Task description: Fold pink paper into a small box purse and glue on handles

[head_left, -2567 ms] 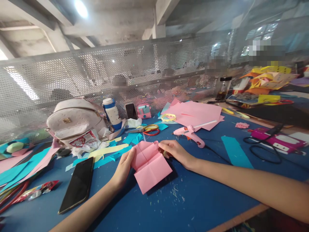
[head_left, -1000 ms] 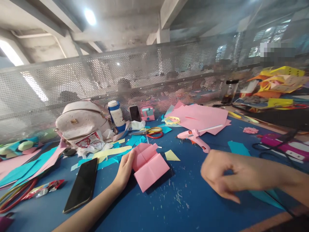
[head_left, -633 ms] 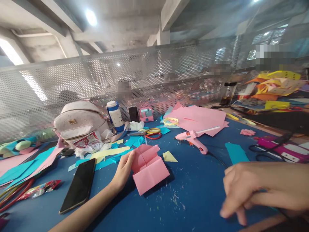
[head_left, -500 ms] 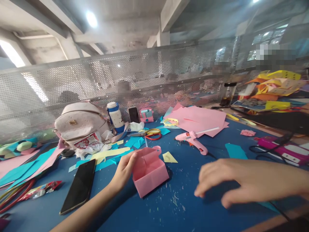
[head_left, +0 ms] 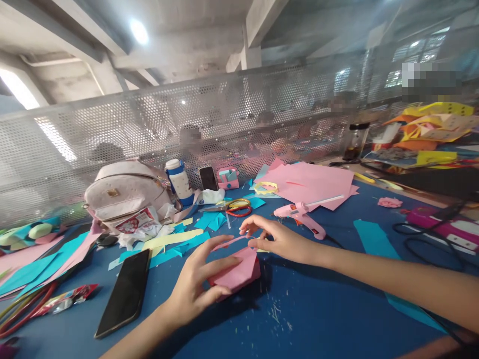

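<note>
A small pink paper box is tipped on the blue table in front of me, its folded flap seen from above. My left hand grips it from the left, with fingers over the top and thumb along the near side. From the right, my right hand bends its fingers and thumb around the end of a narrow pink paper strip at the box's far edge. Its fingertips partly cover that end. Just beyond my right hand lies a pink glue gun with a glue stick in its back.
Scissors, blue and yellow paper scraps and a pink paper stack lie farther back. A black phone is to the left. Behind stand a backpack and bottle before a perforated metal screen. A magenta power strip lies right.
My right hand has come leftward from the open table to the box's far edge. The box has tipped over in my left hand, whose fingers now lie across its top.
</note>
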Demonstrator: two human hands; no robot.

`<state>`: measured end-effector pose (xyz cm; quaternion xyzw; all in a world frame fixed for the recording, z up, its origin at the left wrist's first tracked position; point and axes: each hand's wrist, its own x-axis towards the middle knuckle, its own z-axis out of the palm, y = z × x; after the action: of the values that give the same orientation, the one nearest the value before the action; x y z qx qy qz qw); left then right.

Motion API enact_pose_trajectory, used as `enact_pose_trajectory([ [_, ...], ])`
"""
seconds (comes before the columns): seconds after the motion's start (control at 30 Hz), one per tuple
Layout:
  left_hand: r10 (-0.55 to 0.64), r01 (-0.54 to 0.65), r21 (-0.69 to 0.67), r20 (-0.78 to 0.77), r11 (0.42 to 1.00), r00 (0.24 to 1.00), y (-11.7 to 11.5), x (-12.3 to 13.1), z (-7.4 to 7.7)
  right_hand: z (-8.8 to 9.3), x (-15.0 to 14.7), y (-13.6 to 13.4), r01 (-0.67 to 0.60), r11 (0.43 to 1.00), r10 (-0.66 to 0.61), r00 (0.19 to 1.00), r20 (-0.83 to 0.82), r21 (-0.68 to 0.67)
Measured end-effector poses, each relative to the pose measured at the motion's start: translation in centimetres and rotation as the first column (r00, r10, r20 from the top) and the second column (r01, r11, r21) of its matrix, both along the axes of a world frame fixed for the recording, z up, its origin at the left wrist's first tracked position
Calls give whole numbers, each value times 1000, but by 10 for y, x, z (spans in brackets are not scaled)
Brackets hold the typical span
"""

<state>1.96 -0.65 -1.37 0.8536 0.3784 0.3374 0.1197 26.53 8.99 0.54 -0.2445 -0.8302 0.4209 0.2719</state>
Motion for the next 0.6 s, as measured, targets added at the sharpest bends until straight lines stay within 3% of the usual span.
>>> enact_pose_trajectory([
  [0.13,39,-36,-48,59,998,998,-6,-1,-5,-6,-4,-2,-19,1000,19,999,-27,-5],
  [0.27,145,-111,-143,251,983,957,-6,1,-14,-12,-2,-6,-18,1000,18,1000,5,-20],
  [0.4,232,-67,-399,381,915,895,-6,2,-21,-19,0,-10,-56,998,56,998,-13,-13],
  [0.6,229,1,-530,369,848,901,-3,-1,-24,-25,-1,-15,-103,994,104,994,-24,37],
])
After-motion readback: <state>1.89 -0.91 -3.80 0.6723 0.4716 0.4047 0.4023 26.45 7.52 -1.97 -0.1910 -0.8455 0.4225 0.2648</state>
